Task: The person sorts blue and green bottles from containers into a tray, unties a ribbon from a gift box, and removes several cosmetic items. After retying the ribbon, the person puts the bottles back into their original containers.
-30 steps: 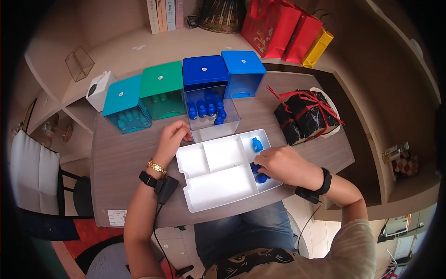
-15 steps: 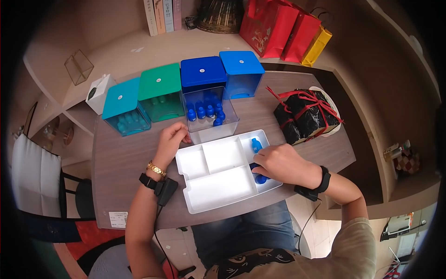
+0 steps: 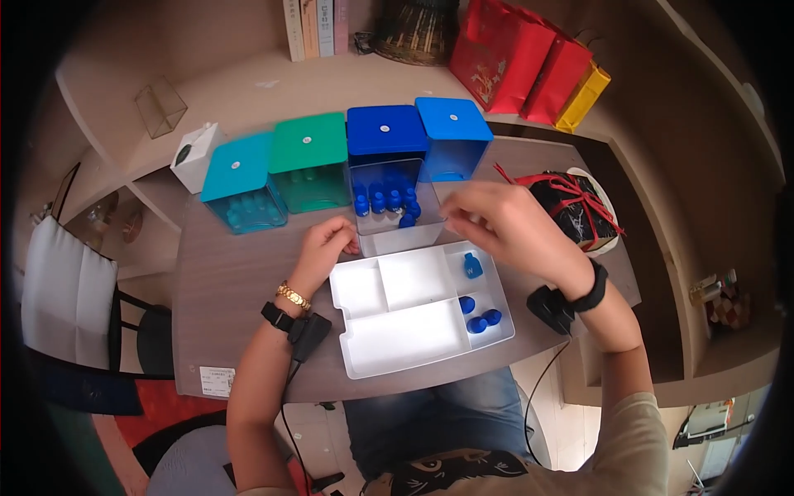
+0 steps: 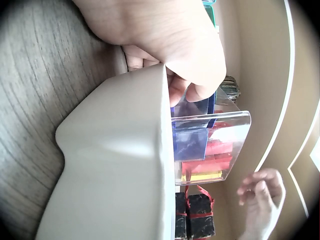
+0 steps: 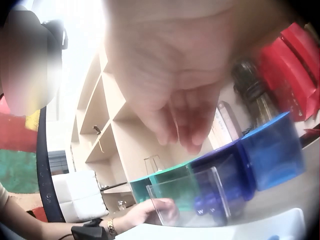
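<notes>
My right hand (image 3: pixel 517 223) hovers beside the right front corner of the clear drawer (image 3: pixel 403 240), fingers bent loosely with nothing between them. Several small dark blue bottles (image 3: pixel 395 198) stand in that drawer, pulled out from the dark blue box (image 3: pixel 385 132). At the drawer's left front corner, my left hand (image 3: pixel 324 250) rests on the table, its fingers loosely bent beside the clear wall. The white divided tray (image 3: pixel 405 332) lies in front. A lighter blue bottle (image 3: pixel 472 266) is in its far right compartment; three dark blue bottles (image 3: pixel 477 325) are in the near right one.
A teal box (image 3: pixel 240 169), a green box (image 3: pixel 310 145) and a light blue box (image 3: pixel 453 124) flank the dark blue one. At the right stands a black package (image 3: pixel 571 207) tied with red ribbon. Books (image 3: pixel 318 29) and red bags (image 3: pixel 504 58) sit on the shelf behind.
My right hand has let go of a dark blue bottle in the tray's near right compartment and moved up and away to beside the drawer. The left hand stays by the drawer.
</notes>
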Demonstrator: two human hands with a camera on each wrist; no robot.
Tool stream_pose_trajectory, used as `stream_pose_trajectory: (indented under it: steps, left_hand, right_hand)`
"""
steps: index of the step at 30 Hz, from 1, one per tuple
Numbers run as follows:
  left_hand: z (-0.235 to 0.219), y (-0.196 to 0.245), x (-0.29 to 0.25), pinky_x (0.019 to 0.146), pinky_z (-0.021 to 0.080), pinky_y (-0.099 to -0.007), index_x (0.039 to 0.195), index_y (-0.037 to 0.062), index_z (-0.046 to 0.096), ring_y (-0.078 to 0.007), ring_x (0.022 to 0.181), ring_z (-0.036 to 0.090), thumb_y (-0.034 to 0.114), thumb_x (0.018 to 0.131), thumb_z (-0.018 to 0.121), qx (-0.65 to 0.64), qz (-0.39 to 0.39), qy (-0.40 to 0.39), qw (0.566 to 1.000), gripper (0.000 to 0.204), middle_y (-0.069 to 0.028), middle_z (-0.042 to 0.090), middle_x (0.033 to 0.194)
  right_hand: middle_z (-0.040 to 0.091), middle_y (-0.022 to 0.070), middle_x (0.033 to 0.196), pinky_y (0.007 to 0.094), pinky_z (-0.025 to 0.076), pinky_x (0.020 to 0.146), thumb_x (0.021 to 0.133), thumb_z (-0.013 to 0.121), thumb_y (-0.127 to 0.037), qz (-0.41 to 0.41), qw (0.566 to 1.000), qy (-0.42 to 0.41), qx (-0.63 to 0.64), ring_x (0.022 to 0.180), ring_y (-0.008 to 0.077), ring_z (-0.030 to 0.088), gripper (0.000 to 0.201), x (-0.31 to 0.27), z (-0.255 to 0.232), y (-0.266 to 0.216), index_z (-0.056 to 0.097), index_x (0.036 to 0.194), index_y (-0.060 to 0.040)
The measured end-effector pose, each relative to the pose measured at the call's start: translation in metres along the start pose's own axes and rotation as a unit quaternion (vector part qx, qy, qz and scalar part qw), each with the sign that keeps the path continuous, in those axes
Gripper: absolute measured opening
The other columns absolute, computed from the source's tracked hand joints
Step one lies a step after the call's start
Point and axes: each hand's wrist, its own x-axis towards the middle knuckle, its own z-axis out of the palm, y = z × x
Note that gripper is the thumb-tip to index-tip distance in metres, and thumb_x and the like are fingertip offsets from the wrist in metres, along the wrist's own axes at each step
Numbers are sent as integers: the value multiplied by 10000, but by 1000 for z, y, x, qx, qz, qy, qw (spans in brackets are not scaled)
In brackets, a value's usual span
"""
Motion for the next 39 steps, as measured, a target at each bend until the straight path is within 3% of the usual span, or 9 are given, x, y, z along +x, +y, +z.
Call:
stream_pose_trajectory:
  steps: [4, 7, 11, 14, 23, 26, 32, 35, 39]
  left_hand:
    - [2, 1, -1, 711, 536, -253, 930, -22, 669, -108, 757, 659, 85, 989, 564, -12, -3, 7, 1000, 161, -41, 687, 813]
    - [2, 1, 0, 710, 541, -250, 926, -20, 675, -102, 761, 660, 87, 990, 575, -14, -4, 2, 1000, 160, -37, 689, 817]
    - [3, 1, 0, 716, 545, -249, 895, -15, 660, -98, 765, 658, 79, 986, 576, -27, -15, -5, 1000, 155, -36, 689, 829]
    - [2, -3, 1, 718, 546, -251, 875, -14, 635, -96, 771, 654, 77, 983, 579, -30, -13, -12, 999, 152, -35, 683, 837]
    - [4, -1, 1, 722, 548, -252, 879, -25, 625, -94, 774, 648, 72, 982, 582, -32, -13, -21, 999, 148, -42, 681, 841]
    - [4, -1, 1, 724, 549, -251, 885, -23, 631, -95, 777, 650, 71, 981, 582, -33, -18, -19, 999, 143, -43, 682, 842]
    - [3, 0, 1, 726, 549, -248, 902, -23, 644, -97, 783, 654, 71, 981, 581, -29, -22, -17, 999, 138, -42, 684, 841]
    - [3, 0, 0, 725, 545, -245, 912, -21, 655, -93, 781, 653, 75, 983, 584, -33, -21, -19, 999, 138, -39, 685, 840]
    - [4, -1, 1, 724, 540, -241, 920, -17, 666, -90, 775, 650, 92, 996, 597, -37, -23, -15, 999, 150, -33, 685, 837]
  right_hand:
    - [703, 155, 881, 440, 561, 747, 826, 753, -93, -96, 994, 5, -46, 860, 368, 701, 221, 54, 29, 13, 700, 1031, -32]
    - [725, 148, 917, 447, 574, 768, 828, 728, -65, -83, 983, -106, -125, 895, 370, 712, 257, 78, 59, 33, 714, 1084, -55]
    - [746, 153, 997, 455, 587, 766, 855, 667, -33, -14, 931, -269, -247, 961, 352, 726, 293, 102, 70, 35, 730, 1136, -90]
    - [748, 147, 995, 449, 589, 764, 855, 676, -39, -16, 914, -308, -264, 957, 349, 728, 294, 108, 75, 37, 726, 1141, -84]
    - [737, 156, 1018, 452, 579, 814, 820, 734, -95, -53, 926, -305, -216, 978, 350, 717, 358, 107, 78, 48, 722, 1177, -120]
    - [680, 161, 1117, 452, 557, 850, 788, 754, -121, -55, 917, -356, -172, 1032, 365, 685, 406, 109, 84, 60, 712, 1192, -147]
    - [688, 173, 1143, 448, 552, 842, 866, 639, -54, -66, 899, -401, -161, 1039, 363, 685, 323, 113, 94, 57, 726, 1163, -146]
    - [739, 138, 1046, 443, 555, 807, 938, 550, -143, -86, 922, -355, -127, 994, 337, 708, 244, 107, 99, 65, 759, 1063, -126]
    - [739, 140, 1053, 443, 553, 806, 929, 554, -141, -86, 921, -364, -110, 987, 337, 707, 241, 104, 104, 72, 757, 1056, -115]
